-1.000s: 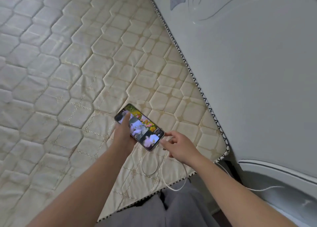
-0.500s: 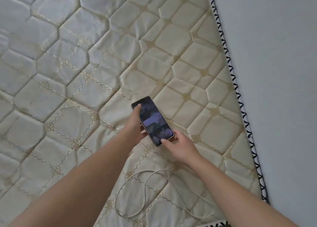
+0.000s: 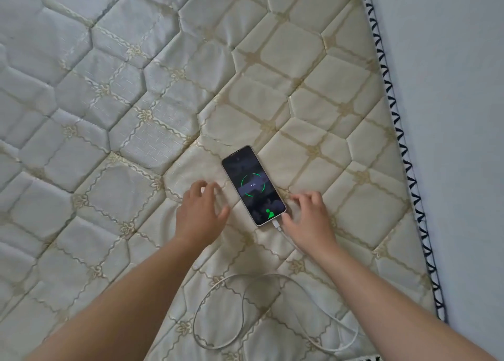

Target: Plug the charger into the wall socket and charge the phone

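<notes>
The phone [image 3: 253, 185] lies face up on the quilted mattress [image 3: 109, 115], its dark screen showing a green ring and a green mark. A white charging cable [image 3: 245, 306] is plugged into its lower end and loops over the mattress between my forearms. My left hand [image 3: 200, 213] hovers just left of the phone, fingers spread, holding nothing. My right hand [image 3: 309, 219] rests by the phone's lower right corner next to the cable plug [image 3: 276, 224], fingers apart. The charger and wall socket are out of view.
A pale headboard or wall panel [image 3: 458, 115] runs along the right, beyond the mattress's black-and-white stitched edge [image 3: 403, 148]. The mattress stretches far to the left and up.
Both hands held the phone before; now it lies flat on the mattress and both hands have let go. The screen changed from pictures to a green ring display.
</notes>
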The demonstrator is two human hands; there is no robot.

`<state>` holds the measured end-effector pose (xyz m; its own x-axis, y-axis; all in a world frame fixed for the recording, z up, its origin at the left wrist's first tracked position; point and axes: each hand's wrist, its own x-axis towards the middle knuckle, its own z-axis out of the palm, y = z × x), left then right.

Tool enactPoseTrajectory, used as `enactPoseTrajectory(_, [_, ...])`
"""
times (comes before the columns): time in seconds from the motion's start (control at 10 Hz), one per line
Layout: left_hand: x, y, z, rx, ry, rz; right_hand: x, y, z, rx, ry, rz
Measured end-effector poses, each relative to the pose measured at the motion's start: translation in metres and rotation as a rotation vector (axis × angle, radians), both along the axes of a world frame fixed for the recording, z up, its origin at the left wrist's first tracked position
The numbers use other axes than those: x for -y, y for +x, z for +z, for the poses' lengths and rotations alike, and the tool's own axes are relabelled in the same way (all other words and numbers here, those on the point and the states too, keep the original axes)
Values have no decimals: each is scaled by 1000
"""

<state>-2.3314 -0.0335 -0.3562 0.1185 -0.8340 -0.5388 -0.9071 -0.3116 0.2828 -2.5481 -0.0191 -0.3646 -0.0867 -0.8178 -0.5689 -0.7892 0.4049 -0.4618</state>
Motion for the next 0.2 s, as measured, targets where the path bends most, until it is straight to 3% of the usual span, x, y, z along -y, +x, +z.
enactPoseTrajectory(0.2, [-19, 13, -1, 126, 66, -272, -7, -10, -8, -18, -88, 111])
